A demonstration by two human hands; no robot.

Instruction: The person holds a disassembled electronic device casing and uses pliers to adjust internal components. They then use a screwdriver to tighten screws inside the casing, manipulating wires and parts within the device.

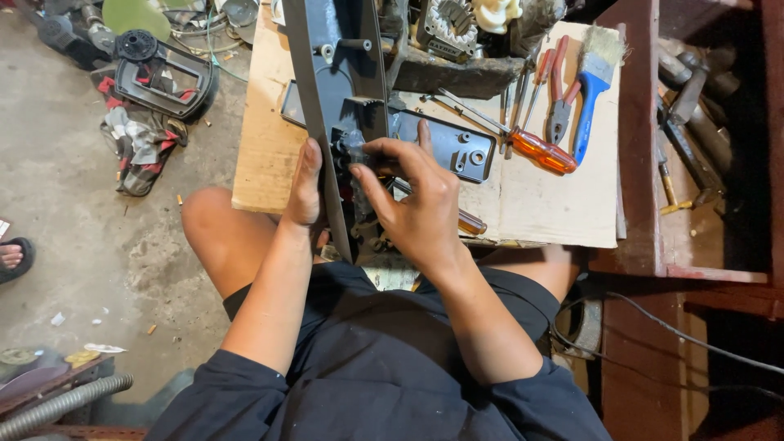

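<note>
A long dark grey metal housing (339, 73) stands on edge, running from the top of the view down to my lap. My left hand (306, 188) grips its left edge, thumb up along the rim. My right hand (412, 200) reaches in from the right, fingertips pinching a small dark part (357, 151) at the housing's middle. A dark plastic cover plate (445, 143) lies on the board just behind my right hand.
A wooden board (539, 200) serves as a low table. On it lie an orange-handled screwdriver (539, 149), red-handled pliers (558, 98) and a blue-handled brush (592, 86). A dark red wooden bench (641, 163) stands to the right. Scrap parts (163, 77) litter the concrete floor at left.
</note>
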